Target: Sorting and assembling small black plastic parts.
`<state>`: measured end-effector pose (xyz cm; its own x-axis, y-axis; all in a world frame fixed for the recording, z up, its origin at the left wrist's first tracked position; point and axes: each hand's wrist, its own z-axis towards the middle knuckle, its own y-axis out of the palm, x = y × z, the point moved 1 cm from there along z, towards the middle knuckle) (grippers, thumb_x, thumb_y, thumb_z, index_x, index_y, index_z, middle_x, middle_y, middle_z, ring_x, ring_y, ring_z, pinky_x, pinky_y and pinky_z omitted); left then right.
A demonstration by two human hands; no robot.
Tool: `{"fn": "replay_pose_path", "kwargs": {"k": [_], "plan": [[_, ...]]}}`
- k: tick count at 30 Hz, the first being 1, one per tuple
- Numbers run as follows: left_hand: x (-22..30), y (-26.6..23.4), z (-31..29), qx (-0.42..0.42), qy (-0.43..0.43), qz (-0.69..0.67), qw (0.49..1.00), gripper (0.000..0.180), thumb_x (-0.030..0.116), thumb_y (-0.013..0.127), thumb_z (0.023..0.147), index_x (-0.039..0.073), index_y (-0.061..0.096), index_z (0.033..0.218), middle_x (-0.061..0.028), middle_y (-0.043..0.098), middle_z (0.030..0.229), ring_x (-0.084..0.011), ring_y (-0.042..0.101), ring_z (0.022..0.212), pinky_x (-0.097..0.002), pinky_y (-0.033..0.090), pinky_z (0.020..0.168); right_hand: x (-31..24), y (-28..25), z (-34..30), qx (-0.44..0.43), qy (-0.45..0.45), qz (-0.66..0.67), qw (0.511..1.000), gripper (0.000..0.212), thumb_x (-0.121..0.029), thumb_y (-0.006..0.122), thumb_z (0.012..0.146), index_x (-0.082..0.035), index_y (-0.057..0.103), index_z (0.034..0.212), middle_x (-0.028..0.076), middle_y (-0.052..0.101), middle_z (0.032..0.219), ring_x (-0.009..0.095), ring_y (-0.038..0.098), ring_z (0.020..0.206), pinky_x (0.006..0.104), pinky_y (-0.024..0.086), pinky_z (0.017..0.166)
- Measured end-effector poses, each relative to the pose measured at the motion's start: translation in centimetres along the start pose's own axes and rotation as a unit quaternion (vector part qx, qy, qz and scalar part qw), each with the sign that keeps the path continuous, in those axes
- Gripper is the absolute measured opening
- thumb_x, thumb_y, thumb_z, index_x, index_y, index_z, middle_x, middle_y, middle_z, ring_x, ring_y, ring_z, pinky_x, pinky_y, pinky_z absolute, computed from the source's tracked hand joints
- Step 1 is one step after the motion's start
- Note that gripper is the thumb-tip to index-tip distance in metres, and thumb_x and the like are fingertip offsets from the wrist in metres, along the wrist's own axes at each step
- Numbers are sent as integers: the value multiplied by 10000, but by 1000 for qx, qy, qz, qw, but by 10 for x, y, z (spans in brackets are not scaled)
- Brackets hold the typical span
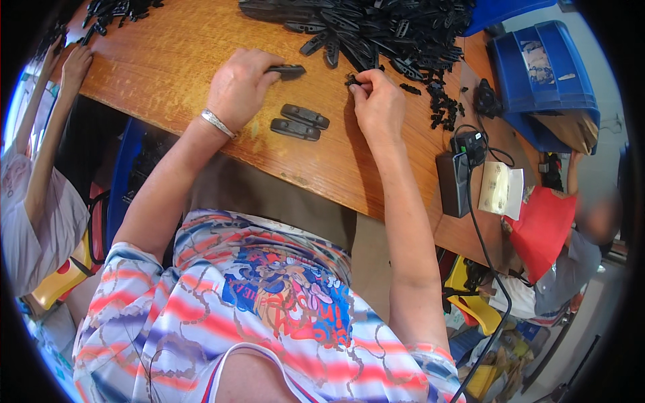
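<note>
My left hand (243, 86), with a metal bracelet on its wrist, is closed around one end of a long black plastic piece (289, 71) above the wooden table. To its right, my right hand (378, 101) pinches a small black plastic part (352, 80) between thumb and fingertips; its exact shape is too small to tell. Nearer to me, two rounded, elongated black pieces (305, 115) lie side by side on the table (175, 80). Just beyond my hands spreads a large heap of similar black pieces (363, 30).
Small black parts (443, 104) lie scattered right of my right hand. Farther right are a black box (453, 185) with cables, a paper packet (500, 188) and a blue bin (544, 80). A person's hands (74, 67) work at far left; another person sits at right beside red material (544, 228).
</note>
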<state>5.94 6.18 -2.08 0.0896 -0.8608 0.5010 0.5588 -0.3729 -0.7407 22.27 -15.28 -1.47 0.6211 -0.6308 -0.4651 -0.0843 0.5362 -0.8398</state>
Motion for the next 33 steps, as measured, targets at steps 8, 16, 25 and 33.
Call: {"fn": "replay_pose_path", "kwargs": {"k": [8,16,25,33], "plan": [[11,11,13,-79,-62,-68,993,171,113,755,977,23,796,1116,-134,780,1044,-328,732,971,-440,577,889,2,-7,-18,50,-44,135,989,178,5,820,906,-27,735,1059,132,727,997,288,752,841,395,597,743],[8,8,32,-140,-135,-118,974,223,166,757,1000,25,808,1166,-149,809,997,-249,784,909,-392,601,838,-17,-2,-33,54,-98,187,976,194,20,816,889,-33,718,1047,130,707,985,309,739,838,391,593,728],[6,8,19,-43,-89,-124,987,206,171,786,978,27,788,1126,-153,758,1024,-316,738,923,-413,582,849,-19,12,-45,45,-92,196,975,169,0,811,878,-45,726,1017,133,700,981,341,724,877,418,576,752],[4,13,2,-36,-11,-50,998,278,123,838,884,61,768,1146,-129,677,1062,-351,667,1028,-445,543,914,-22,11,-46,40,-80,198,976,164,8,806,876,-44,725,1009,134,693,972,346,721,883,420,569,757]]}}
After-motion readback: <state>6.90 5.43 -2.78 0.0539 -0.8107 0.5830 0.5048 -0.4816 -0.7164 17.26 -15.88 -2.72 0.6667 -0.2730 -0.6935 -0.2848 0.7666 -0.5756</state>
